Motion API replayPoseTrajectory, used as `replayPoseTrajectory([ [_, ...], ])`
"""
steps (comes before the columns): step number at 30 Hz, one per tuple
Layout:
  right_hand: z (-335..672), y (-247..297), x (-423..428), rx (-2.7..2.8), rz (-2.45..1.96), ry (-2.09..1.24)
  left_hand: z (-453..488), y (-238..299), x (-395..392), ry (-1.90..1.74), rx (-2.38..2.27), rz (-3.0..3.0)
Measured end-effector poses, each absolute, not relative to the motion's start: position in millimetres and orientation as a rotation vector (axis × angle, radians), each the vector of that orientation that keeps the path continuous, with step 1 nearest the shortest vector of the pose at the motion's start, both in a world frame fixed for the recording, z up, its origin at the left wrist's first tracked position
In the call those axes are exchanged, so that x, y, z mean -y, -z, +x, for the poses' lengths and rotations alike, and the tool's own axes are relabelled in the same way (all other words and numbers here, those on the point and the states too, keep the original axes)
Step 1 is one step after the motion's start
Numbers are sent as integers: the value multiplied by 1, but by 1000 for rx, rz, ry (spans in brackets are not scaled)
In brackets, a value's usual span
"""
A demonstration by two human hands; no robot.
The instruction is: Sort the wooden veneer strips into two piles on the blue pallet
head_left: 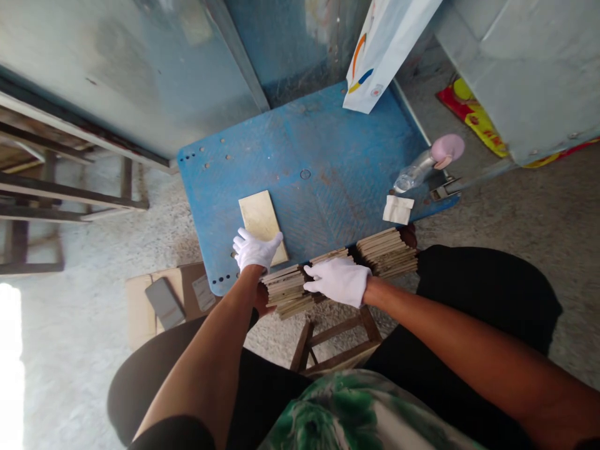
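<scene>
Head view: looks down on a blue worktop [328,156] in the middle of the frame, with the person's two gloved hands at its near edge.
Left hand [255,249]: in a white glove, fingers spread wide and flat, pressing on the near end of the pale board [257,215]; it grips nothing.
Pale board: lies flat on the worktop, left of centre, slightly angled.
Right hand [338,280]: in a white glove, palm down, fingers stretched out flat on top of the near stack of slats [285,292], not closed around it.
Near stack of slats: at lower centre, at the worktop's near edge, just beside the left wrist.
Second stack of slats [387,251]: right of the right hand, close by.
Paper scrap [398,209]: on the worktop behind the second stack.
Bottle [424,165]: clear, pink cap, lying at the worktop's right edge.
White bag [384,44]: upper centre, at the worktop's far end.
Phone [164,302]: lower left, on cardboard [138,306] on the floor.
Stool [337,340]: wooden, between the knees.
</scene>
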State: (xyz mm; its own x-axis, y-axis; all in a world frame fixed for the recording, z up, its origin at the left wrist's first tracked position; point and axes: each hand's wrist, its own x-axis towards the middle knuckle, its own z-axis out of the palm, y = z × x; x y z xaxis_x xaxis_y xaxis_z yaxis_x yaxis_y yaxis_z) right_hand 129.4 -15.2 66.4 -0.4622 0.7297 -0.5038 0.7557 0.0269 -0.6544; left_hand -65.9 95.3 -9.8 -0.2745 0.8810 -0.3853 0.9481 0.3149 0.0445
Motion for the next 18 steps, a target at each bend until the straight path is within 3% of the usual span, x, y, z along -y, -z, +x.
replayPoseTrajectory([
  [3,127,-65,18,-2335,1466,1415,-61,29,-111,263,-2285,1589],
  [9,120,-65,24,-2109,1656,1527,-56,55,-139,234,-2307,1462],
  [18,118,-61,25,-2104,1659,1553,-50,57,-151,288,-2298,1409],
])
